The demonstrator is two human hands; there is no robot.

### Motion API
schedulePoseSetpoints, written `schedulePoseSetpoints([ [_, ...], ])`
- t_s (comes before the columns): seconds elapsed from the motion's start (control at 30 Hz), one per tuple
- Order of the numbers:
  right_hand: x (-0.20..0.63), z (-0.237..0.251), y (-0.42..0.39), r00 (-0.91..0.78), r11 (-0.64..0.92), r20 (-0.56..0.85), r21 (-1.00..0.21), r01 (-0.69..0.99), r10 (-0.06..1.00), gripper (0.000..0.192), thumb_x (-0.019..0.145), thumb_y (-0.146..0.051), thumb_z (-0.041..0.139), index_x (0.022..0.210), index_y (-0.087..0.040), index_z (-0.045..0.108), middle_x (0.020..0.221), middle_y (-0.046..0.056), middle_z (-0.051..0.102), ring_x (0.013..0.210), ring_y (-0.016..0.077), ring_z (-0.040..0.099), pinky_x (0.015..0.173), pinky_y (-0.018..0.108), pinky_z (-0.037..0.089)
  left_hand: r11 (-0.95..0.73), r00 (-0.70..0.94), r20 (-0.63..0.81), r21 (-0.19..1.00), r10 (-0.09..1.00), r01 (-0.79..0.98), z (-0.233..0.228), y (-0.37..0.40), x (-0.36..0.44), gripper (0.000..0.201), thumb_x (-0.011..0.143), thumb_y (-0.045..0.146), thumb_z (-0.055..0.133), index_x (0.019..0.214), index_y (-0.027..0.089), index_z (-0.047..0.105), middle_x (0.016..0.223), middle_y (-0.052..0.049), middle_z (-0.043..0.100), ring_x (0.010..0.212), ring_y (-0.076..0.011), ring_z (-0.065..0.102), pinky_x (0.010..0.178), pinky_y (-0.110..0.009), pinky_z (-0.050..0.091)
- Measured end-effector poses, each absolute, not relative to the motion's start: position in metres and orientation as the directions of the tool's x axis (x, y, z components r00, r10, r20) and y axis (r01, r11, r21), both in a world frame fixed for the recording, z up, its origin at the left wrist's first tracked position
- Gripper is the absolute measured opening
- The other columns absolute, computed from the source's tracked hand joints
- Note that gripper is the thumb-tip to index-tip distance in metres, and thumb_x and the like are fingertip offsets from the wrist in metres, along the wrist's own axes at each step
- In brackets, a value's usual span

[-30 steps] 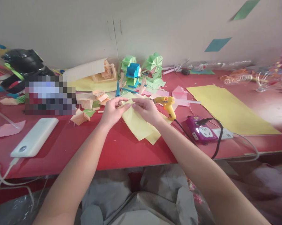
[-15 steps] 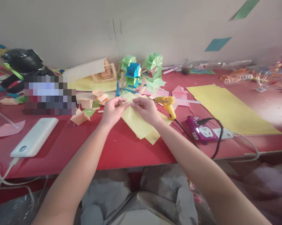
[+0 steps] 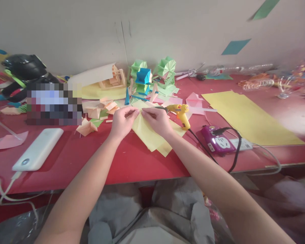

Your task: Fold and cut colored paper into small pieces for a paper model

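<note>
A pale yellow sheet of paper (image 3: 149, 134) with creases lies over a second yellow sheet (image 3: 165, 149) on the red table. My left hand (image 3: 123, 122) pinches the sheet's upper part between thumb and fingers. Close beside it, my right hand (image 3: 157, 118) pinches the same paper, the two thumbs almost meeting. A yellow glue gun (image 3: 181, 115) lies just right of my right hand, its nozzle end close to my knuckles. Behind my hands stands a blue and green folded paper piece (image 3: 143, 80).
Folded peach paper pieces (image 3: 86, 127) are scattered left of my hands. Green paper ornaments (image 3: 167, 67) stand by the wall. A purple power socket (image 3: 217, 139) with cables and a large yellow sheet (image 3: 251, 118) are at right. A white power bank (image 3: 38, 149) lies at left.
My fingers have shifted slightly on the paper, with the left fingertips drawn in closer to the thumb. The sheets and the glue gun stay in place.
</note>
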State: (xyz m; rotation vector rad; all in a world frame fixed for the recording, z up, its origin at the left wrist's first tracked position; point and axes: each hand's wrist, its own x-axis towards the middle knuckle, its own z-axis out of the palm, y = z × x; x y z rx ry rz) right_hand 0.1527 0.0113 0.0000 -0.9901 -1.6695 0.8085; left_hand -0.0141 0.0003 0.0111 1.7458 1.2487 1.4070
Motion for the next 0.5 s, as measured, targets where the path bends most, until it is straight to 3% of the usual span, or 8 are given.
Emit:
schedulePoseSetpoints([
  [0.27, 0.1538, 0.0026, 0.0089, -0.188, 0.500, 0.464, -0.796, 0.339, 0.866, 0.026, 0.095, -0.033, 0.057, 0.090, -0.018, 0.078, 0.073, 0.002, 0.061, 0.065, 0.0123, 0.052, 0.064, 0.027, 0.040, -0.437, 0.050, 0.447, 0.836, 0.893, 0.333, 0.0134, -0.0033, -0.0119, 0.034, 0.088, 0.049, 0.069, 0.096, 0.018, 0.079, 0.099, -0.009, 0.079, 0.094, -0.0234, 0.074, 0.086, -0.032, 0.056],
  [0.5, 0.1533, 0.0045, 0.0069, -0.233, 0.549, 0.497, -0.753, 0.363, 0.836, 0.026, 0.096, -0.030, 0.055, 0.090, -0.017, 0.077, 0.075, 0.002, 0.056, 0.064, 0.0116, 0.049, 0.065, 0.028, 0.040, -0.424, 0.052, 0.432, 0.844, 0.900, 0.328, 0.0125, -0.0027, -0.0131, 0.033, 0.089, 0.048, 0.068, 0.098, 0.018, 0.078, 0.101, -0.009, 0.079, 0.096, -0.0243, 0.074, 0.088, -0.034, 0.056],
])
